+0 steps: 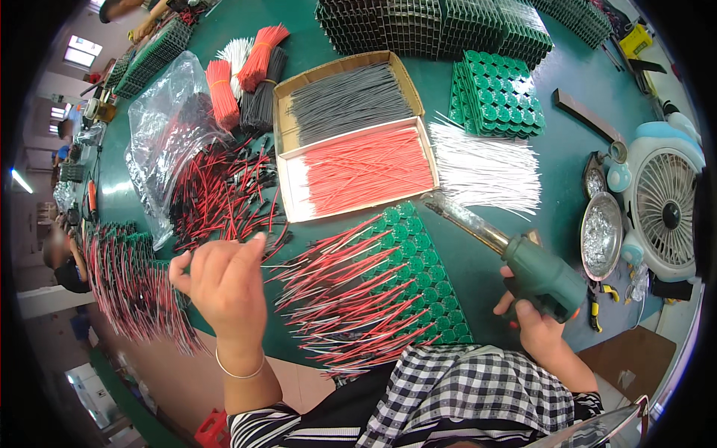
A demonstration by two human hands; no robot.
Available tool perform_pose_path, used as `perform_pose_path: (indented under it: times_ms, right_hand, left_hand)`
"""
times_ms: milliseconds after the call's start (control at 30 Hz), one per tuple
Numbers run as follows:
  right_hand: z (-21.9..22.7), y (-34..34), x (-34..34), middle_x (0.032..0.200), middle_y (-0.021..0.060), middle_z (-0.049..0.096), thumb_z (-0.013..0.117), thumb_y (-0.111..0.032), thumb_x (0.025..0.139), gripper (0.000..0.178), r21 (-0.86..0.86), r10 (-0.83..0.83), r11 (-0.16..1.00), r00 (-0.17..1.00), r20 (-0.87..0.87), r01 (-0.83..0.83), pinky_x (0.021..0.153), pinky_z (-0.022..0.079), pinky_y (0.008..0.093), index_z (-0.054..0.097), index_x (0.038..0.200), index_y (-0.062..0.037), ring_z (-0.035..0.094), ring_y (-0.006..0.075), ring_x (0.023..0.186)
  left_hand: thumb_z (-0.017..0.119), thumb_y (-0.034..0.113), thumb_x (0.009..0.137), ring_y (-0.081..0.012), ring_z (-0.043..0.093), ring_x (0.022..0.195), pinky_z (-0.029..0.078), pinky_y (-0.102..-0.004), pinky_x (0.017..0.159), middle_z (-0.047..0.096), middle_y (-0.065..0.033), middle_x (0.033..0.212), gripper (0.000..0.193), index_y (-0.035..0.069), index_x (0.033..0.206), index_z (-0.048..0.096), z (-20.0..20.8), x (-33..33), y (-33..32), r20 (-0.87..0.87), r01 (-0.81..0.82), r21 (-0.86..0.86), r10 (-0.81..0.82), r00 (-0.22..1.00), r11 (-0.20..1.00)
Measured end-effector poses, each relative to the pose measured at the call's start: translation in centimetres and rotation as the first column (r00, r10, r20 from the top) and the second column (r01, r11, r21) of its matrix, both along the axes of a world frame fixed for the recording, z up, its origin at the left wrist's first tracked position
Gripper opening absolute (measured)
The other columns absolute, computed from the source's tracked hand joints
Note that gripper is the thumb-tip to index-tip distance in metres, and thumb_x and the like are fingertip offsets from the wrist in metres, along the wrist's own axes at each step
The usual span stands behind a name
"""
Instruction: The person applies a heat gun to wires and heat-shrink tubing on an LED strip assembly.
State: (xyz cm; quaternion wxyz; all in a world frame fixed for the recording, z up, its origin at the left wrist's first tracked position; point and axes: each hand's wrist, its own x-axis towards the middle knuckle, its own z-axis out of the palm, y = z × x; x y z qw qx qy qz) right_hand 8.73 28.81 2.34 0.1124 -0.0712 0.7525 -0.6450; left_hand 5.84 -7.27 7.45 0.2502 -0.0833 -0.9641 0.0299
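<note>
My right hand (539, 325) grips the green pistol handle of a soldering gun (544, 278). Its metal barrel slants up and left, the tip beside the lower right corner of the cardboard box of wires. My left hand (228, 287) is raised with curled, closed fingers near a pile of red and black leads with black connectors (220, 194); anything between the fingertips is too small to make out. Between my hands lies a green panel of round circuit boards (441, 280). Many red, white and black wires (351, 291) fan out from it to the left.
A cardboard box (414, 89) holds black and red wires; white wires (489, 168) lie beside it. Green board panels (499, 93) are stacked behind. To the right stand a metal dish (601, 235) and a fan (668, 209). A plastic bag (160, 134) and wired boards (134, 287) are left.
</note>
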Motion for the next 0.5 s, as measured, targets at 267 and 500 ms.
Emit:
perform_pose_path:
  times_ms: [267, 500]
  right_hand:
    - [0.5, 0.6, 0.1, 0.115, 0.0121, 0.057, 0.053, -0.023, 0.089, 0.046, 0.207, 0.242, 0.95, 0.97, -0.012, -0.234, 0.051, 0.047, 0.0261, 0.045, 0.128, 0.0007, 0.064, 0.018, 0.065]
    - [-0.1, 0.1, 0.7, 0.1, 0.011, 0.062, 0.055, -0.026, 0.089, 0.048, 0.162, 0.123, 0.979, 0.992, 0.032, -0.126, 0.061, 0.05, 0.0291, 0.046, 0.127, 0.0022, 0.062, 0.0159, 0.066]
  left_hand:
    - [0.07, 0.013, 0.074, -0.0115, 0.057, 0.075, 0.028, -0.0387, 0.088, 0.055, 0.0061, 0.072, 0.01, 0.015, 0.083, 0.068, -4.2, -2.2, 6.7, 0.071, 0.319, 0.205, -0.34, 0.938, 0.925]
    - [0.071, 0.013, 0.072, -0.011, 0.056, 0.074, 0.027, -0.0385, 0.087, 0.053, 0.0059, 0.07, 0.01, 0.015, 0.082, 0.068, -5.5, -2.5, 6.8, 0.089, 0.334, 0.21, -0.358, 0.929, 0.919]
